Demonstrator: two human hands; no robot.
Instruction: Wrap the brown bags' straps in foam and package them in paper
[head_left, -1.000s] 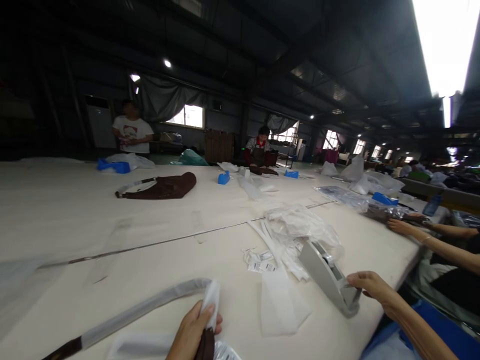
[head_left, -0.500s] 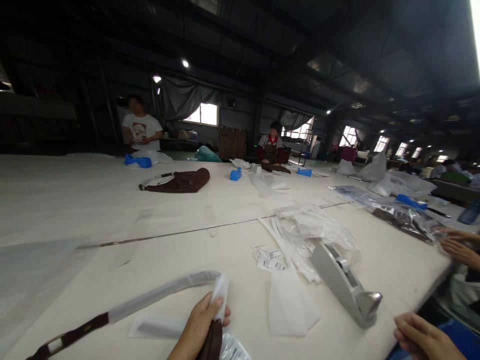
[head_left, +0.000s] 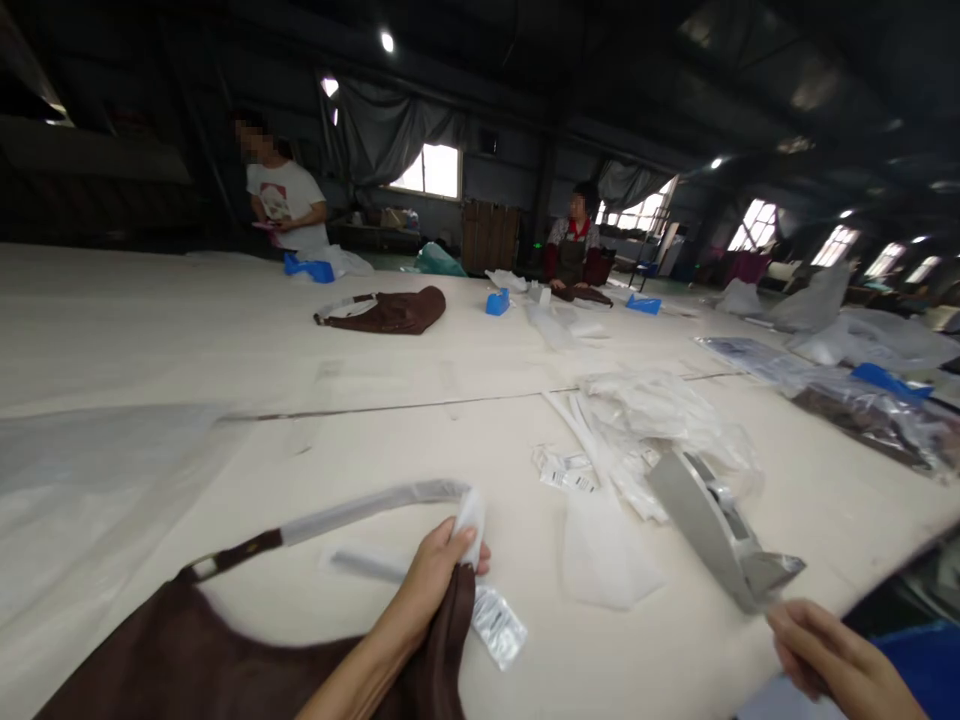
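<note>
A dark brown handbag (head_left: 202, 650) lies at the lower left, its body cut off by the frame's bottom edge. White wrapping covers much of its curved strap (head_left: 360, 508). My left hand (head_left: 442, 560) is closed round the wrapped strap end, thumb on top. A clear packet with a printed label (head_left: 499, 625) lies just beside that hand. At the lower right, my right hand (head_left: 829, 650) has its fingers curled together by the front end of a grey tape dispenser (head_left: 712, 530). Anything between those fingers is too small or blurred to make out.
White foam sheets (head_left: 607, 555), paper tags (head_left: 566, 470) and crumpled plastic (head_left: 667, 410) lie beside the dispenser. Across the table (head_left: 375, 375) are another brown bag (head_left: 397, 312) and blue tape dispensers (head_left: 497, 301). Two people (head_left: 289, 205) stand beyond. A plastic-wrapped bag (head_left: 877, 415) lies at right.
The view has tilted down, bringing more of the handbag into sight. My right hand has come up against the grey dispenser's front end. Another person's hands have left the right edge.
</note>
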